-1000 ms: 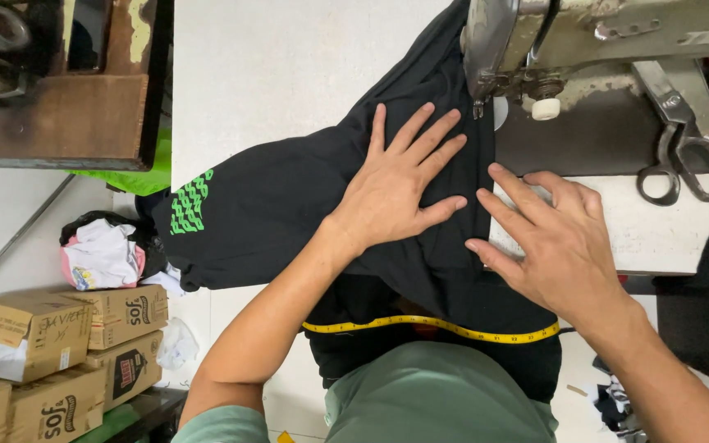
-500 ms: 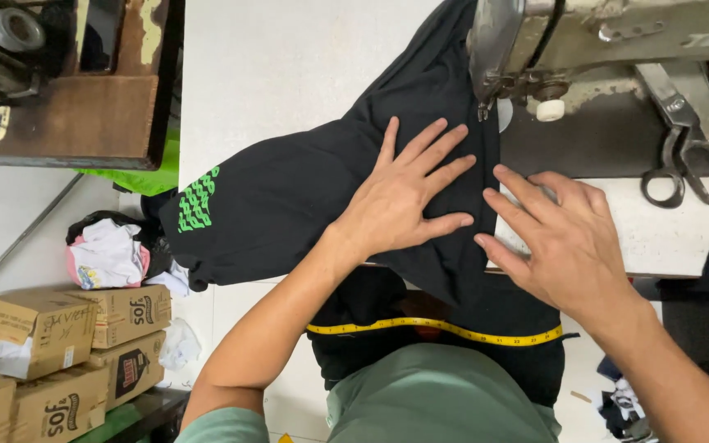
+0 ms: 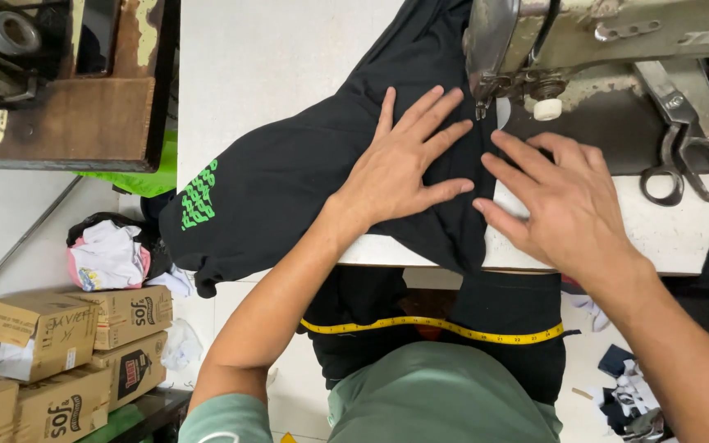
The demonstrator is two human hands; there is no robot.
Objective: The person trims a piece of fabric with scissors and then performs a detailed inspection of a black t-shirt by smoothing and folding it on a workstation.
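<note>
A black garment (image 3: 289, 176) with a green print on one sleeve lies across the white sewing table (image 3: 264, 66) and hangs over its front edge. My left hand (image 3: 400, 160) rests flat on the cloth, fingers spread, just left of the needle of the sewing machine (image 3: 584, 41). My right hand (image 3: 555, 197) presses flat on the cloth's right edge and the table, fingers apart, below the needle. Neither hand holds anything. A yellow tape measure (image 3: 436, 326) hangs across my lap.
Metal scissors (image 3: 687, 152) lie on the table right of the machine. Several cardboard boxes (image 3: 59, 336) are stacked at lower left, beside a bundle of cloth (image 3: 108, 254). A wooden bench (image 3: 67, 90) stands upper left. Fabric scraps (image 3: 625, 394) lie on the floor.
Both hands have slid the cloth slightly up toward the needle; the view has shifted a little to the left.
</note>
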